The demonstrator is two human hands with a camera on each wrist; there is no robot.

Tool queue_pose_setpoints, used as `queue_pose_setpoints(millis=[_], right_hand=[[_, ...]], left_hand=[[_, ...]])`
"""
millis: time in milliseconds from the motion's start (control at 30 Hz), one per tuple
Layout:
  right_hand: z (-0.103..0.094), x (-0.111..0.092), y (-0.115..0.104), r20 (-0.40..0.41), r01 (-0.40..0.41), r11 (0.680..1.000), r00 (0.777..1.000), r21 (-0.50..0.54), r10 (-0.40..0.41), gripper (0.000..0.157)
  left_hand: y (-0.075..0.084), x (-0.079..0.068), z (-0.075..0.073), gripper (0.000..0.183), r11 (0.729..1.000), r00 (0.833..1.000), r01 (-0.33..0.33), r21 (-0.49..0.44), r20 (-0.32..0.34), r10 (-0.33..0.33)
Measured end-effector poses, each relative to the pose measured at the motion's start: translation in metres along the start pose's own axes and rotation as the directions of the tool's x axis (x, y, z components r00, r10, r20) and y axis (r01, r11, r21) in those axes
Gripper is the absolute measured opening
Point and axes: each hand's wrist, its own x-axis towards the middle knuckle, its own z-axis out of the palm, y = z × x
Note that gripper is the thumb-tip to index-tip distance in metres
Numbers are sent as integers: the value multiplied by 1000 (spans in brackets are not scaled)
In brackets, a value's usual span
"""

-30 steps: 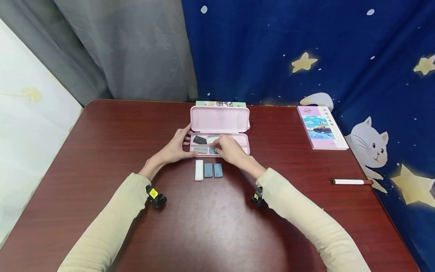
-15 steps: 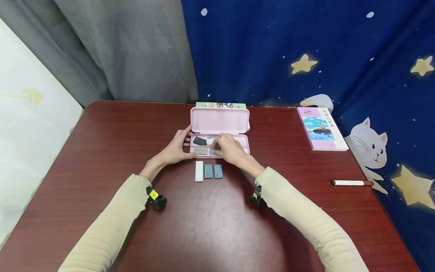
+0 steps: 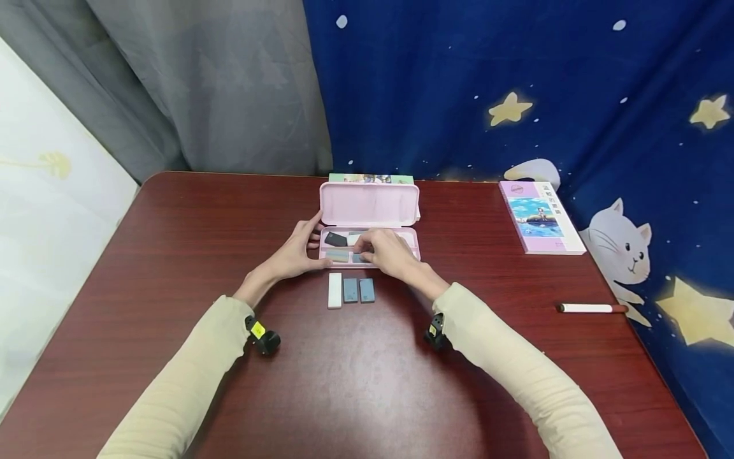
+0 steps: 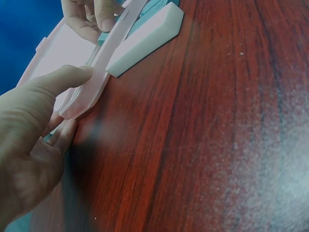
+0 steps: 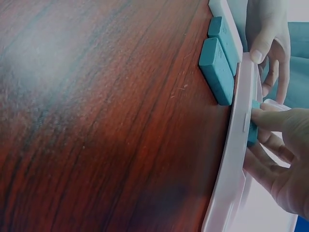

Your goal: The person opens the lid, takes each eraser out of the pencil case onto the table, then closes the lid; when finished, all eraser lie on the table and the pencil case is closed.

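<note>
An open pink pencil case point(image 3: 369, 205) stands at the back middle of the table, its lid raised. My left hand point(image 3: 294, 252) holds the case's left end, thumb on the front wall and fingers around the end. Over the front compartment my right hand point(image 3: 391, 252) pinches a blue eraser point(image 5: 252, 137) between thumb and fingers. Left of it in that compartment lies a grey-blue and tan piece point(image 3: 337, 255). A black block point(image 3: 335, 239) and a white piece, partly hidden by my right hand, lie in the back compartment.
In front of the case a white eraser point(image 3: 335, 291) and two blue erasers point(image 3: 358, 290) lie in a row. A green-edged box point(image 3: 371, 178) is behind the lid. Farther right are a book point(image 3: 541, 217) and a marker point(image 3: 592, 308).
Both hands keep their places at the case. My right fingers shift only slightly over the front compartment; the erasers on the table stay put.
</note>
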Motion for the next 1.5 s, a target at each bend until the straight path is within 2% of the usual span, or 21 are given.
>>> queue_pose_setpoints(millis=[200,333,500,700,867,1100,1233,1333,1500], right_hand=[[-1,-1,3,5,15,997,1000,73,-16,17],[-5,0,4,-25,12,993,1000,119,-9,18],[-9,0,8,-89,-6,984,996,177,22,15],[-12,-5,14,-108,-58,966,990,253,88,13],[-14,-9,16,-99,-98,925,985,368,144,12],[-17,-13,20,-87,-184,852,962,489,258,15],[-22,-16,23,-101,-206,852,952,481,288,16],[-26,-19,24,-124,-209,867,948,452,293,17],[-28,-29,25,-99,-207,849,952,487,289,20]], left_hand=[[0,-1,-1,102,1000,1000,-2,2,7,2],[0,-1,-1,102,1000,1000,-2,9,6,2],[0,0,-1,101,1000,1000,3,8,0,-3],[0,-1,-1,102,1000,1000,5,5,-2,-5],[0,0,-1,101,1000,1000,4,10,-1,-4],[0,1,-1,102,1000,1000,0,10,1,0],[0,1,0,102,1000,1000,-1,16,1,1],[1,1,0,102,1000,1000,1,20,2,-1],[3,1,1,101,1000,1000,2,26,-1,-2]])
